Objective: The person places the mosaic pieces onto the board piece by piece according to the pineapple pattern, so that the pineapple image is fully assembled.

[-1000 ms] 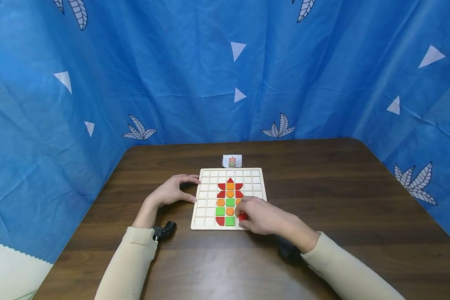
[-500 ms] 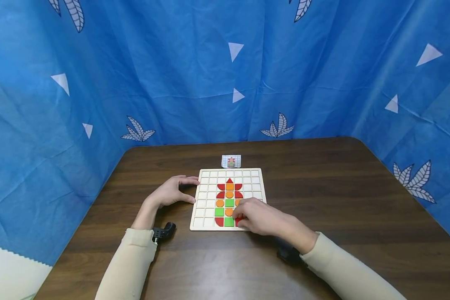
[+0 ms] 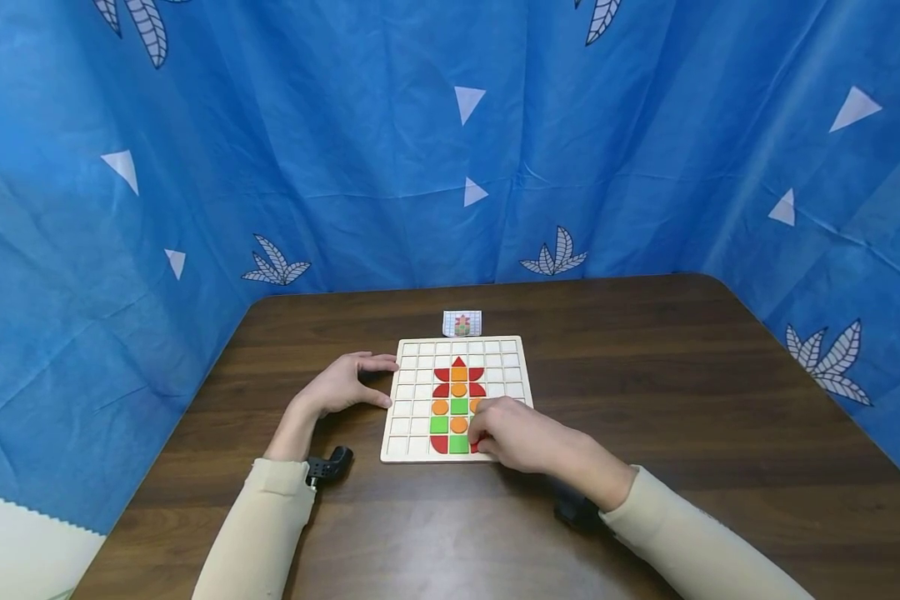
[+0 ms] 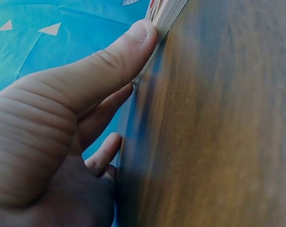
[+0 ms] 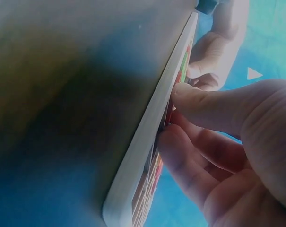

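Observation:
A cream grid board (image 3: 412, 350) lies on the table with a figure of red, orange and green tiles on it. At the board's bottom row, my right hand (image 3: 521, 435) pinches a red tile (image 3: 474, 447) between thumb and fingers, the tile mostly hidden by them. In the right wrist view the right thumb (image 5: 195, 99) and fingertips meet at the board's face, with red (image 5: 169, 111) showing between. My left hand (image 3: 342, 383) rests at the board's left edge, its thumb and fingers spread apart; the left thumb tip (image 4: 142, 32) touches the edge in the left wrist view.
A small printed card (image 3: 462, 323) with a similar coloured figure lies just beyond the board. The brown wooden table (image 3: 630, 358) extends on both sides. A blue curtain (image 3: 390, 167) hangs behind it. Dark wrist devices (image 3: 330, 465) sit under the forearms.
My right hand stays over the bottom row; its fingers first shift slightly left and down with the red tile, then a little back. The left hand keeps its place at the board's edge.

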The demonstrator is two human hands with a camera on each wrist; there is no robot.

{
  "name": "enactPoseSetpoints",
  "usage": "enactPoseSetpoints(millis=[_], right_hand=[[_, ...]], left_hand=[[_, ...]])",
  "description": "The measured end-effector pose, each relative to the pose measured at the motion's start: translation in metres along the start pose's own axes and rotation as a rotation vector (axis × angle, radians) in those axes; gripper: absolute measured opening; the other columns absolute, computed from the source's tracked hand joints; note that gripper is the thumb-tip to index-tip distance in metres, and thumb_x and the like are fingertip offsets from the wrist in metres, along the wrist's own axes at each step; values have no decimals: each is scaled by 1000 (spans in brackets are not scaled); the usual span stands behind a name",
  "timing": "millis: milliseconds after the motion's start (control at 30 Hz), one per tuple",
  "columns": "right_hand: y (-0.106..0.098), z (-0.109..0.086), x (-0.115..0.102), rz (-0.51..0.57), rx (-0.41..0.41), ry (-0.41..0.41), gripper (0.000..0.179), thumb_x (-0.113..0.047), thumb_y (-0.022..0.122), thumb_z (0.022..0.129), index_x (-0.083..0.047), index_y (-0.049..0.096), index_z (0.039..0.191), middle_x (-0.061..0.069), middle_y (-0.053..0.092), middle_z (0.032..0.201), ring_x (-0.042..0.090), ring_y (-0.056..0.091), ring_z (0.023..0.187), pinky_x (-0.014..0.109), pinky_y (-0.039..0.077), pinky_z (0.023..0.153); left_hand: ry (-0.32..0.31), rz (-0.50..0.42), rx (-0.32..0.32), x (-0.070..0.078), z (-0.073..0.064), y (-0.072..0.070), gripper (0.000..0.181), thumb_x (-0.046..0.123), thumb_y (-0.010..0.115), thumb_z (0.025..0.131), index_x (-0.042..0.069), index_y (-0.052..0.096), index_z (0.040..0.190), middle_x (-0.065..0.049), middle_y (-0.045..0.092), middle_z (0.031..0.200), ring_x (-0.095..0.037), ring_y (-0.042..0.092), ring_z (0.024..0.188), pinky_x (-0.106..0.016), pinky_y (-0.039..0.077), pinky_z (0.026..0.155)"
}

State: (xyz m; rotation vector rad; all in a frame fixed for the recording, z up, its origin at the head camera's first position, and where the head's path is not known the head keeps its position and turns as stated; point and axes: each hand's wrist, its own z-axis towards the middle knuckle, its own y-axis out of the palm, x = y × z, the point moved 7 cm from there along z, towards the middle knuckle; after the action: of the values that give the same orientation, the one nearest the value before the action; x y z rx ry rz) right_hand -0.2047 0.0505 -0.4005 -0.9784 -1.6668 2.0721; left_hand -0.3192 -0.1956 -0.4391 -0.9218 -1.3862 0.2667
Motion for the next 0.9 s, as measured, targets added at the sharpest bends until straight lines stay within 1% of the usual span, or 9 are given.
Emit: enactPoseSetpoints(millis=[167, 333, 400, 467, 600, 667, 767, 833, 900], right_hand=[[0, 0, 2, -4, 3, 4, 8, -19, 84, 87, -15, 80, 93, -6, 69, 85, 6, 55, 78, 23, 55, 78], [1, -1, 2, -1, 15, -8, 7, -19, 83, 89, -15, 80, 93, -6, 69, 86, 6, 56, 79, 25, 56, 80], [1, -2, 2, 3, 20, -12, 7, -19, 82, 89, -15, 80, 94, -5, 70, 87, 6, 57, 80, 25, 56, 81], [1, -2, 4, 18, 21, -14, 8, -20, 82, 89, -15, 80, 95, -5, 70, 88, 6, 56, 80, 25, 56, 80], [2, -4, 8, 69, 6, 1, 11, -22, 82, 89, -17, 80, 99, -7, 71, 90, 4, 56, 81, 23, 55, 79], [2, -6, 10, 97, -7, 13, 13, -23, 81, 90, -17, 80, 101, -8, 72, 92, 4, 57, 81, 23, 55, 79], [-1, -7, 16, 120, -25, 31, 14, -23, 81, 91, -18, 80, 104, -9, 74, 98, 4, 60, 85, 23, 55, 82], [-5, -8, 21, 126, -24, 40, 16, -22, 81, 90, -18, 80, 105, -7, 75, 101, 7, 62, 88, 25, 57, 84], [-11, -9, 30, 122, -25, 66, 18, -22, 81, 90, -18, 80, 107, -6, 75, 106, 9, 63, 93, 28, 58, 86]], left_hand=[[-6, 4, 5, 0, 0, 0, 60, 28, 94, 75, 23, 73, 131, 1, 60, 150, -37, 25, 156, -60, 20, 126], [-17, 11, 6, 0, 1, 0, 60, 28, 93, 75, 23, 73, 131, 1, 60, 150, -38, 26, 156, -60, 21, 126], [-12, 18, 9, 0, 2, 0, 59, 28, 93, 75, 23, 73, 130, 1, 60, 149, -38, 27, 155, -61, 22, 125], [-3, 11, 14, 0, 2, 1, 58, 27, 93, 75, 23, 74, 129, 0, 61, 148, -38, 29, 154, -61, 22, 125], [15, -10, 0, -2, 2, 4, 55, 29, 93, 75, 23, 74, 126, -1, 60, 149, -38, 32, 153, -61, 23, 125], [10, -22, -4, -5, 1, 6, 55, 31, 93, 75, 23, 74, 126, -2, 59, 150, -37, 36, 151, -60, 27, 124], [0, -15, 3, -8, 0, 4, 53, 36, 90, 80, 22, 73, 128, -6, 59, 150, -35, 45, 146, -58, 34, 121], [-3, 7, 9, -7, -1, 1, 52, 39, 86, 84, 21, 71, 130, -8, 59, 149, -34, 49, 142, -58, 38, 118], [-7, 45, 9, -4, -1, -2, 53, 43, 82, 87, 21, 69, 133, -8, 61, 147, -32, 51, 141, -57, 39, 118]])
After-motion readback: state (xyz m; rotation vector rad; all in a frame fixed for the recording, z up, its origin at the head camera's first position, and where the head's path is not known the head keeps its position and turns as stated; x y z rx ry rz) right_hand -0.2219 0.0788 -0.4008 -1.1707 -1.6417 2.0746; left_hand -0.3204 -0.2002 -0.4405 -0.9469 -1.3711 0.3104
